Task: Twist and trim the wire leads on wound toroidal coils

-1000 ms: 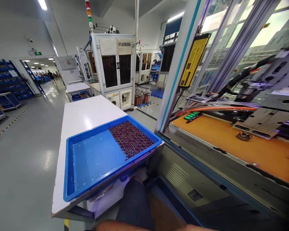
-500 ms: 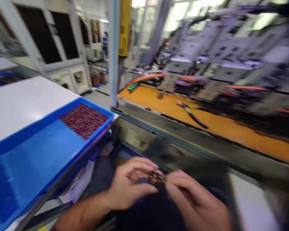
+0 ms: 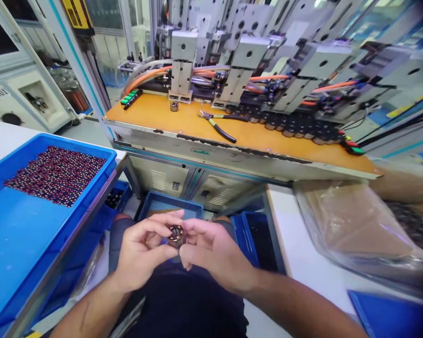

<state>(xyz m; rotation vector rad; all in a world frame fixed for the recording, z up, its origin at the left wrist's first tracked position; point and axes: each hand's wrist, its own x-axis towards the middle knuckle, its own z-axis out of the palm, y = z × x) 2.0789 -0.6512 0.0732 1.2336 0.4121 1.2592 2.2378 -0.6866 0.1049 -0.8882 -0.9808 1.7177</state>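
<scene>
Between my two hands, above my lap, is a small ring-shaped motor stator (image 3: 176, 236) with copper windings showing on its top. My left hand (image 3: 144, 251) grips its left side between thumb and fingers. From the right, the fingertips and thumb of my right hand (image 3: 211, 251) press against the same stator. Thin wire ends seem to stick out at its left side. On the orange bench top (image 3: 155, 119) ahead stand a similar stator (image 3: 174, 107) and, to its right, pliers (image 3: 221, 130) with black and yellow handles, lying spread.
At left, a blue tray (image 3: 109, 159) holds many small parts (image 3: 61, 171) in rows. Machine heads (image 3: 181, 61) line the bench's back, with a row of dark stators (image 3: 296, 124) below. A plastic-wrapped box (image 3: 356, 230) sits at right; a blue bin (image 3: 148, 202) is beneath the bench.
The view has swung right and steadied, so the tray and bench appear farther left. My right hand has come closer to my left, and both now touch the stator.
</scene>
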